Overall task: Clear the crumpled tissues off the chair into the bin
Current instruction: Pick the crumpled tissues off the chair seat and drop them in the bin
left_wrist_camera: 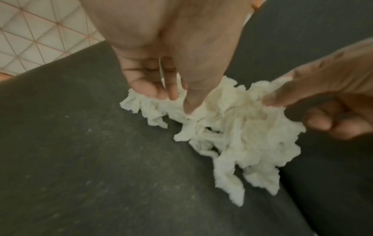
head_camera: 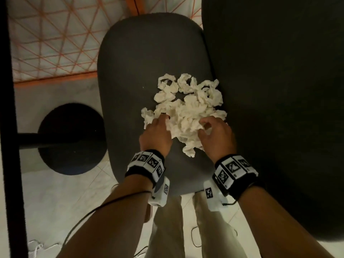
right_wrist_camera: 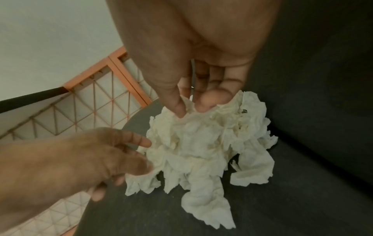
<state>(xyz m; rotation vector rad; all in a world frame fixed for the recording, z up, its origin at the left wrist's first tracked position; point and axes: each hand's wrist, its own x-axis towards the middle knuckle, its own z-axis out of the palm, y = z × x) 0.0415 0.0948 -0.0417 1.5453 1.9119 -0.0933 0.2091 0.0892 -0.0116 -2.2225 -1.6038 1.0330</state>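
Note:
A heap of white crumpled tissues [head_camera: 188, 112] lies on the dark grey chair seat [head_camera: 134, 58], close to the chair back [head_camera: 279, 90]. My left hand [head_camera: 162, 120] is at the heap's left edge. In the left wrist view its thumb and fingertips [left_wrist_camera: 153, 92] pinch into the tissues [left_wrist_camera: 242, 127]. My right hand [head_camera: 204, 127] curls over the heap's near right side. In the right wrist view, the right hand [right_wrist_camera: 189, 108] pinches a fold of tissue [right_wrist_camera: 201, 143] between thumb and fingers. The far tissues lie loose and untouched.
An orange wire-mesh frame with white lining [head_camera: 55, 43] stands beyond the seat's left side. A black round base [head_camera: 70, 138] and a black post [head_camera: 9, 108] are on the pale floor to the left. My legs are under the seat's front edge.

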